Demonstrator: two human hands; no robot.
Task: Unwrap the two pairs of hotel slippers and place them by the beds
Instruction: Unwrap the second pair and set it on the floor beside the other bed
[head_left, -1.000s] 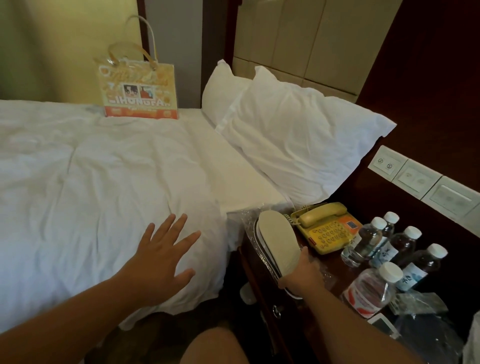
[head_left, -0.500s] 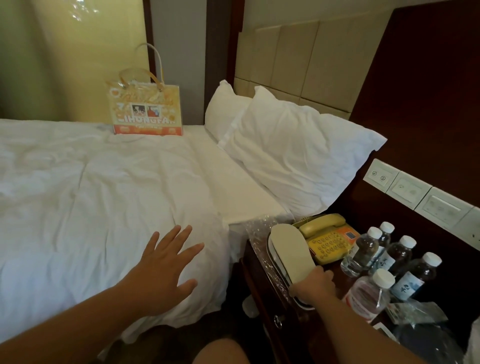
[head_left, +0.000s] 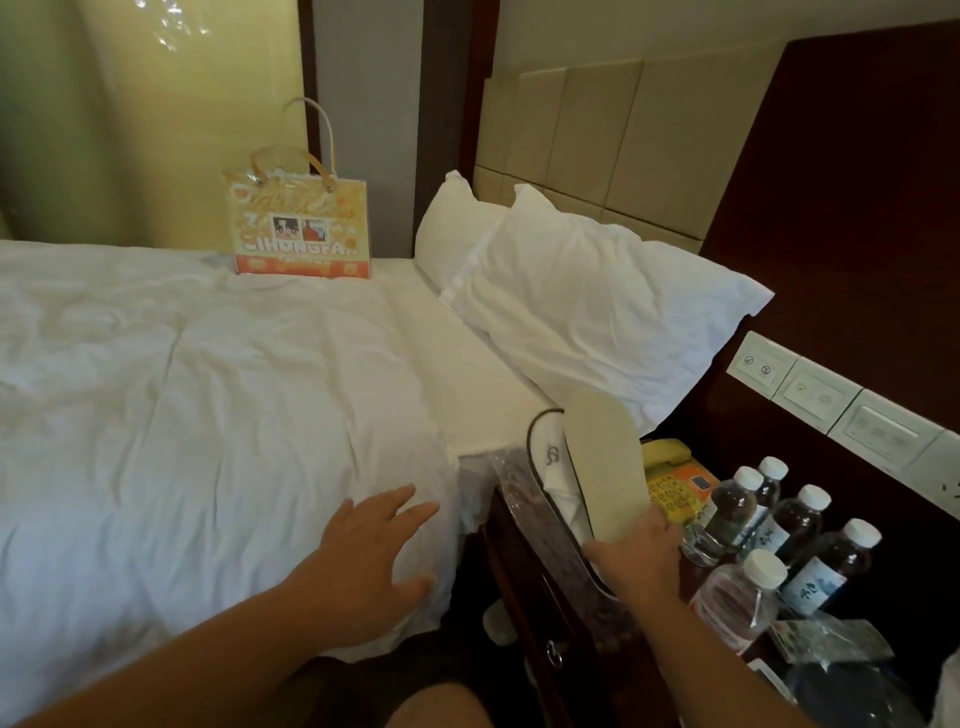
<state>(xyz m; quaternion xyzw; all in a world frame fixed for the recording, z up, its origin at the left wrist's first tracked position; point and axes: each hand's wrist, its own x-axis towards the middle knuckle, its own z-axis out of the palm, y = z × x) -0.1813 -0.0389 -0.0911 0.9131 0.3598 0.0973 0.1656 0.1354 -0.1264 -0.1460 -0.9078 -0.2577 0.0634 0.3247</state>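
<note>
A pair of white hotel slippers (head_left: 597, 467), pale sole facing me and dark piping at the edge, stands tilted above the nightstand (head_left: 535, 587). My right hand (head_left: 636, 558) grips the pair at its heel end. Crinkled clear plastic wrap (head_left: 506, 475) lies under and beside the slippers. My left hand (head_left: 371, 558) rests flat with spread fingers on the white duvet (head_left: 208, 415) near the bed's edge. A small white object (head_left: 496, 626) shows on the floor between bed and nightstand.
A yellow telephone (head_left: 670, 478) and several water bottles (head_left: 769, 540) crowd the nightstand. More clear plastic (head_left: 831, 644) lies at its near right. Two pillows (head_left: 587, 301) lean on the headboard. A printed gift bag (head_left: 301, 228) stands on the bed's far side. Wall switches (head_left: 810, 395) run at right.
My right hand has lifted and tilted the slippers up off the nightstand, so the white upper now shows. My left hand stays on the duvet. The camera view shifted downward.
</note>
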